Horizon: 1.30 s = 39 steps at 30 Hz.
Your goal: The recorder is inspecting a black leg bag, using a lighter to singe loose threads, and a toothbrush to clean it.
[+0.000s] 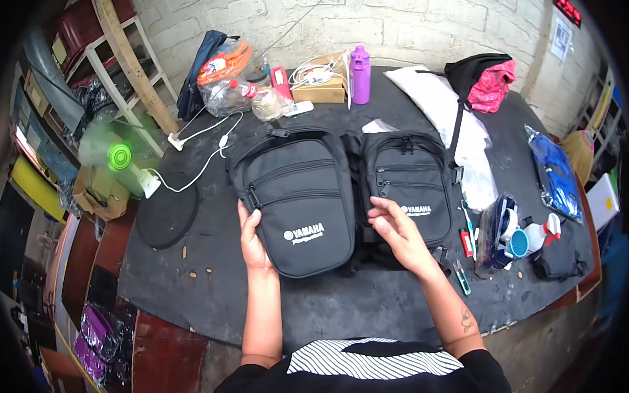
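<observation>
A black zippered bag [301,211] with rounded corners and white printing stands tilted up in front of me. My left hand [253,237] grips its left side, thumb on the front and the other fingers hidden behind. To its right lies a second, smaller black bag [425,186] with zip pockets, a strap and a side buckle. My right hand [399,231] hovers over the smaller bag's left edge, fingers apart and holding nothing that I can see.
On the dark table [311,307], thread snips [461,277], a red lighter [466,242] and a spray bottle [543,231] lie or stand at right. Behind are a purple bottle [360,76], a cardboard box [319,91] and a white sheet [429,99]. A green fan [120,156] spins at left.
</observation>
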{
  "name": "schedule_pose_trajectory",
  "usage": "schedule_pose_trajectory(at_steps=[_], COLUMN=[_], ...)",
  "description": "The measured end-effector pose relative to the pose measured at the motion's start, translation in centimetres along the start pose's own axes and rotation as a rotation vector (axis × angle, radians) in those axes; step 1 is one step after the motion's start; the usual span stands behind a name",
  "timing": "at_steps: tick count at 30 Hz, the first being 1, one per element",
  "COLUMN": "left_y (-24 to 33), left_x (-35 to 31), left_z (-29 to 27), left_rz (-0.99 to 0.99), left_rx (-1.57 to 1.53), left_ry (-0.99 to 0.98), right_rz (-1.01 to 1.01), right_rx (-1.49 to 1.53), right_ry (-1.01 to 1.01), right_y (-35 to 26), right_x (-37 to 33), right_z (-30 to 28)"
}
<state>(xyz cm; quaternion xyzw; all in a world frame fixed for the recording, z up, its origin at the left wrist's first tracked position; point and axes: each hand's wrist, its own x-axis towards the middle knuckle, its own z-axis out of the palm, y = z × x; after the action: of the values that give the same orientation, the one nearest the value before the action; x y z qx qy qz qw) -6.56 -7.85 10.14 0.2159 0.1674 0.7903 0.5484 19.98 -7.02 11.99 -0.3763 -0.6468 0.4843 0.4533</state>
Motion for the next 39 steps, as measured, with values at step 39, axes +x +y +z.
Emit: schedule_pose_trajectory(at_steps=[39], left_y=[-14.2], left_x=[-0.1], left_z=[8.1], left_rz=[-0.017], left_rx=[1.151], left_ry=[-0.327], right_rz=[0.149], right_rx=[0.037], right_ry=[0.373], right_y=[5.2], right_x=[-0.8], right_z=[-12.4])
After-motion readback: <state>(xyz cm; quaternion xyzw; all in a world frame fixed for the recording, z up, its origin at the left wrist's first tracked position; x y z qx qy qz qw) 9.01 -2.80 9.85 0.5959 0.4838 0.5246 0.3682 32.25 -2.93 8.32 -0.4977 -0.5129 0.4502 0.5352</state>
